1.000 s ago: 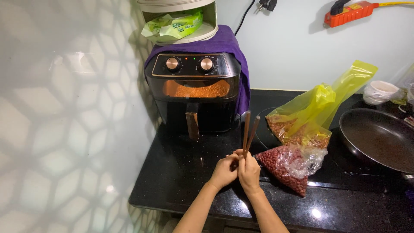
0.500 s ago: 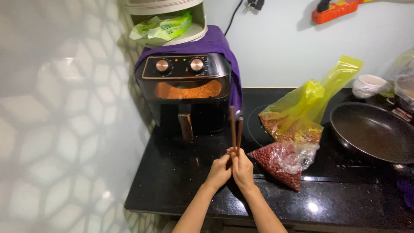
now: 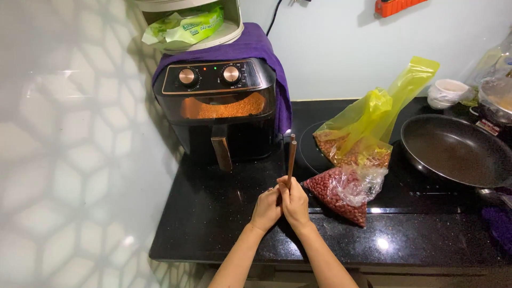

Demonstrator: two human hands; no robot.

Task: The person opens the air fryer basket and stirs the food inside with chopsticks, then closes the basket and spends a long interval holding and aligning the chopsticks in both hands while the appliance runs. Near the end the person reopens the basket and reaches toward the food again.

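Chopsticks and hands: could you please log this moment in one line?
left hand: holding chopsticks | right hand: holding chopsticks | chopsticks: upright

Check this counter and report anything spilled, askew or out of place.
Nothing is spilled or broken. Two oddities: a purple cloth is draped over the back of the black air fryer, with a white container stacked on it. The clear bag of red peanuts lies on its side beside the wooden chopsticks.
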